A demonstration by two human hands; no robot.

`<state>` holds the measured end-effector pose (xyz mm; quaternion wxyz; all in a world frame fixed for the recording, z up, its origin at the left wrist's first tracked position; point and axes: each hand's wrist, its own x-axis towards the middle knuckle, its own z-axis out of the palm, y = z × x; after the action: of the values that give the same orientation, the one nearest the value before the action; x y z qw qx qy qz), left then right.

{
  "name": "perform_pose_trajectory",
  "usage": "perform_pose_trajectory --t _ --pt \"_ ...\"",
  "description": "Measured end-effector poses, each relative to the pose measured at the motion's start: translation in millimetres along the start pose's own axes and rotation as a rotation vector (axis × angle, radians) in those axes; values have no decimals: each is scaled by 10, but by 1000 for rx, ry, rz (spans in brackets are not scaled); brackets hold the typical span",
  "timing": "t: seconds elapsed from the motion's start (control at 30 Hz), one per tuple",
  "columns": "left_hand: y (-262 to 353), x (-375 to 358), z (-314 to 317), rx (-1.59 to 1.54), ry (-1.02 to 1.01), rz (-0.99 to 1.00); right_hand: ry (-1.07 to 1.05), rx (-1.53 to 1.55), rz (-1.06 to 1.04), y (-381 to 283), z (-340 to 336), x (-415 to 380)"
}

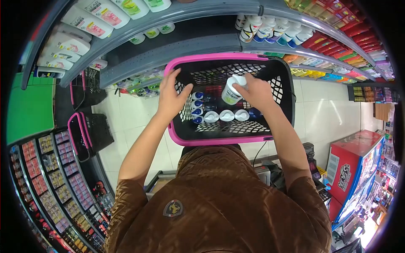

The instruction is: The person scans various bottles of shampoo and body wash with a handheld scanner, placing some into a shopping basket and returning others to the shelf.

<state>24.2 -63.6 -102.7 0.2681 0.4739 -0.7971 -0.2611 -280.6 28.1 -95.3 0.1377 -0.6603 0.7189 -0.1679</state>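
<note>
A black shopping basket (236,130) with a pink rim is in front of me. My right hand (256,91) is closed on the top of a white pump bottle (231,93) with a green label, tilted inside the basket. At the basket's left end, my left hand (172,93) rests against the rim, fingers apart. Several blue-topped bottles (197,104) stand in a column along the left inside. White pump-top bottles (226,115) form a row along the near side, with a dark blue cap (255,113) at its right end.
Shelves (177,40) of bottles curve around the far side, with white shampoo bottles (99,17) at left and more bottles (274,30) at right. Other black baskets (99,130) stand to the left. A red cooler (344,168) is at right, and small-goods racks (55,181) fill the lower left.
</note>
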Motion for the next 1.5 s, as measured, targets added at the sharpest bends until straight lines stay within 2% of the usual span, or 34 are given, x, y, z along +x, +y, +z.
perform_pose_trajectory --t 0.03,0.1,0.2,0.23,0.33,0.37,0.67,0.8,0.93,1.13,1.17,1.2,1.27,1.3,1.33,1.4,1.47,1.5 --pt "-148 -103 44 -5 0 -13 -110 0 42 99 202 44" --pt "-377 -287 137 175 72 -12 -168 -13 38 332 693 83" --pt "-481 -445 291 166 47 -80 -271 -34 35 594 1377 76" --pt "-430 -438 301 261 52 -50 -318 -32 39 641 1531 64" --pt "-423 -415 316 167 79 -136 -465 -106 54 614 1914 47" --pt "-432 -419 305 161 79 -138 -534 -70 123 578 2005 33" --pt "-452 -401 293 107 58 -144 -542 -39 180 535 2577 -186" --pt "-477 -410 297 71 50 -164 -573 -92 235 500 2555 -158" --pt "-556 -420 301 9 113 -55 -574 -76 302 342 2196 -213" --pt "-616 -446 275 -192 192 22 -368 214 407 -169 1296 -762" --pt "-645 -453 282 -206 202 29 -230 263 391 -100 1345 -939" --pt "-649 -463 286 -215 217 28 -155 360 459 -285 1098 -1011" --pt "-614 -468 287 -215 233 2 -80 503 638 67 1220 -1201" --pt "-625 -478 297 -189 226 -2 -52 709 741 204 1179 -1216" --pt "-624 -484 293 -156 219 -7 -8 875 958 148 960 -1146" --pt "-602 -498 290 -161 254 -3 74 1024 1128 358 749 -1001" --pt "-572 -501 309 -87 224 -24 94 1163 1130 750 675 -851" --pt "-573 -503 332 -62 221 -30 120 1130 1133 863 669 -744"
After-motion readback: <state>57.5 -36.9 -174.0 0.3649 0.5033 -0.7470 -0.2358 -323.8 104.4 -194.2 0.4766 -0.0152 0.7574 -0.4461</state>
